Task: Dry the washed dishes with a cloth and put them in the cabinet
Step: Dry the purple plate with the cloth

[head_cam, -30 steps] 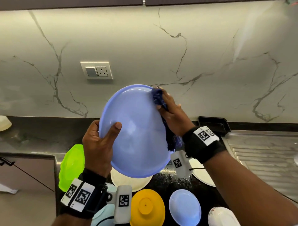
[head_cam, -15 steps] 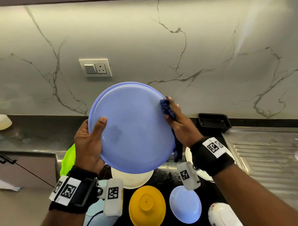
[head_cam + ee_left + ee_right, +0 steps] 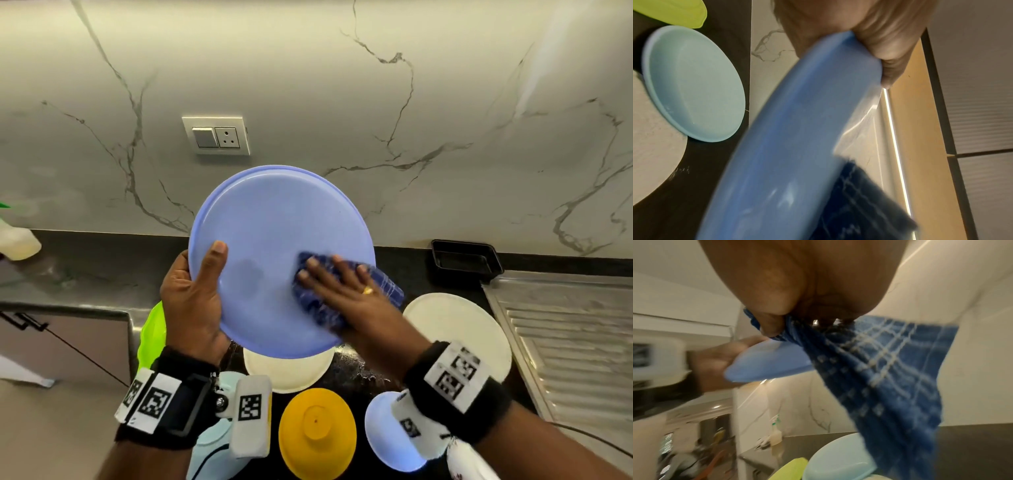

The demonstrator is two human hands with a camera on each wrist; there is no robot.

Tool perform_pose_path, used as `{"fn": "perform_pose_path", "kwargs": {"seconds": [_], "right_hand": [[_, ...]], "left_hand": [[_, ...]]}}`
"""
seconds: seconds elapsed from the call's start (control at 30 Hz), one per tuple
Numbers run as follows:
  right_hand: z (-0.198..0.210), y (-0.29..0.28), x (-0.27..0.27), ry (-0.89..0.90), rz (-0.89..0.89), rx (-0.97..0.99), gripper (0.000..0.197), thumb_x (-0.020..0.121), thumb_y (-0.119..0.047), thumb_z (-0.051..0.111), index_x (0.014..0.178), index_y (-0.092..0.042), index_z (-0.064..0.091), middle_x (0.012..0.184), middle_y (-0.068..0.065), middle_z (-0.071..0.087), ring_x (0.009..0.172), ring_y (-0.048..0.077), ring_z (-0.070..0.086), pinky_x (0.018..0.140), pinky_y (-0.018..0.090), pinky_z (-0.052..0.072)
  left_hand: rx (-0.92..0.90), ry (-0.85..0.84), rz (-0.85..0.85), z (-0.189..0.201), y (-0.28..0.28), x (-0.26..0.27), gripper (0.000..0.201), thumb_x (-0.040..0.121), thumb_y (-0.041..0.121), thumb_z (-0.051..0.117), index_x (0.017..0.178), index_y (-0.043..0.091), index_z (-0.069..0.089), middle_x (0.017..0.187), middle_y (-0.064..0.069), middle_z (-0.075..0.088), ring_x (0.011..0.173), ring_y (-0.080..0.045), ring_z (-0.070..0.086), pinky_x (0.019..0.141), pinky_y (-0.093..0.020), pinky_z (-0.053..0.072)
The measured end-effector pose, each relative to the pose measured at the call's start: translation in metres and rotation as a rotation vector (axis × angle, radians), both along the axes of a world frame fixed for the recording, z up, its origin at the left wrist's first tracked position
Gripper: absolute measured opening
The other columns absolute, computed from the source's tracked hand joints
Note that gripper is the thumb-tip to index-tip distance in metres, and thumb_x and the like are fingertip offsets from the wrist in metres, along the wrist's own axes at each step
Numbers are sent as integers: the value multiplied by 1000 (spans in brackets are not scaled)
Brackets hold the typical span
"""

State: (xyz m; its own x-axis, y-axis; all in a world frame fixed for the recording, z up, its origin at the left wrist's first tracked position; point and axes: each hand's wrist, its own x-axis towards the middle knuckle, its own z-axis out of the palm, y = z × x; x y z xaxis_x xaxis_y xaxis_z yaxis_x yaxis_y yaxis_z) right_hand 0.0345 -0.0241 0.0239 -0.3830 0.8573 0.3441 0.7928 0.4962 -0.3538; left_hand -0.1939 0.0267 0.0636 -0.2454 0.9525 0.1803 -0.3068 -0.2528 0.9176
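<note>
A round blue plate [image 3: 274,240] is held upright over the black counter, its face toward me. My left hand [image 3: 191,301] grips its left rim, thumb across the face and fingers hidden behind. My right hand [image 3: 342,291] lies on the plate's lower right with fingers straight, pressing a dark blue checked cloth [image 3: 317,310] against it. In the right wrist view the thumb pinches the bunched cloth [image 3: 890,369], which hangs below the plate [image 3: 766,363]. The left wrist view shows the plate [image 3: 797,146] edge-on with the cloth [image 3: 859,194] at its far side.
Below the hands lie two cream plates [image 3: 455,329], an upturned yellow bowl [image 3: 317,431], a small blue bowl [image 3: 380,428], a lime green dish [image 3: 152,332] and a pale teal plate [image 3: 694,81]. A black tray [image 3: 466,262] and steel drainboard [image 3: 565,342] sit right.
My right hand has slid with the cloth from the plate's right rim onto its lower face, fingers now spread flat. The left hand keeps its grip on the left rim.
</note>
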Motion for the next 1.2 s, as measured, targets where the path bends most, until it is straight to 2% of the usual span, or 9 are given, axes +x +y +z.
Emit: {"fn": "perform_pose_path", "kwargs": {"seconds": [0.07, 0.17, 0.3, 0.4, 0.57, 0.77, 0.83, 1.03, 1.2], "right_hand": [[-1, 22, 20, 192, -109, -159, 60, 97, -43, 36, 144, -60, 4, 152, -44, -9, 144, -5, -22, 122, 53, -4], [11, 39, 26, 333, -148, -212, 57, 96, -44, 41, 141, -63, 11, 158, -34, 0, 151, 9, -15, 121, 55, -2], [18, 18, -26, 6, 17, -123, 66, 95, -37, 43, 153, -41, 10, 159, -21, -4, 151, 23, -9, 120, 59, -4], [12, -12, -50, -151, 104, -69, 68, 103, -36, 44, 156, -42, 2, 163, -19, -14, 151, 23, -21, 120, 53, -11], [-5, -31, -17, -302, 105, 79, 72, 100, -37, 46, 157, -43, 3, 166, -16, -4, 153, 22, -9, 121, 54, -1], [-14, -2, 31, 224, -95, -221, 62, 97, -35, 41, 148, -57, 15, 158, -37, -1, 150, 3, -14, 120, 60, -3], [-12, -4, 22, 283, -82, -201, 58, 98, -35, 43, 150, -51, 24, 161, -32, 4, 152, 11, -12, 121, 59, -2], [-9, -31, -40, -215, 41, 20, 65, 100, -42, 38, 157, -44, 6, 165, -18, -7, 153, 25, -13, 120, 54, -8], [-10, -24, -10, -231, 19, 38, 63, 98, -41, 30, 155, -48, 5, 165, -20, -1, 154, 20, -4, 121, 59, 3]], "left_hand": [[-31, -8, -24, -2, -3, 2, 18, 99, 19, 62, 115, 12, 68, 105, -4, 76, 91, -23, 72, 73, -33, 61], [-81, -37, -47, -5, -7, 9, 31, 99, 20, 61, 127, 8, 65, 116, -9, 75, 103, -32, 72, 83, -44, 61], [-91, -93, -46, -6, -5, 18, 35, 99, 17, 62, 131, 2, 62, 125, -18, 69, 116, -43, 65, 96, -55, 55], [-107, -79, -47, -7, -4, 19, 30, 101, 16, 58, 128, 4, 63, 124, -19, 70, 110, -38, 69, 88, -47, 60], [-151, -102, -22, -8, -3, 7, 33, 101, 24, 61, 127, 5, 64, 121, -16, 72, 110, -37, 69, 93, -53, 57], [-275, -155, 25, -17, -1, 2, 33, 100, 28, 62, 127, 10, 65, 114, -9, 75, 100, -30, 73, 81, -42, 61], [-315, -189, 43, -21, -2, 6, 37, 99, 29, 62, 130, 8, 64, 118, -12, 74, 103, -32, 72, 82, -42, 62], [-294, -201, 77, -25, -1, 19, 33, 98, 28, 64, 123, 7, 67, 114, -17, 74, 101, -39, 72, 85, -53, 59], [-262, -187, 50, -26, 4, 9, 32, 99, 32, 63, 123, 10, 66, 117, -13, 74, 103, -34, 72, 87, -50, 59]]}}
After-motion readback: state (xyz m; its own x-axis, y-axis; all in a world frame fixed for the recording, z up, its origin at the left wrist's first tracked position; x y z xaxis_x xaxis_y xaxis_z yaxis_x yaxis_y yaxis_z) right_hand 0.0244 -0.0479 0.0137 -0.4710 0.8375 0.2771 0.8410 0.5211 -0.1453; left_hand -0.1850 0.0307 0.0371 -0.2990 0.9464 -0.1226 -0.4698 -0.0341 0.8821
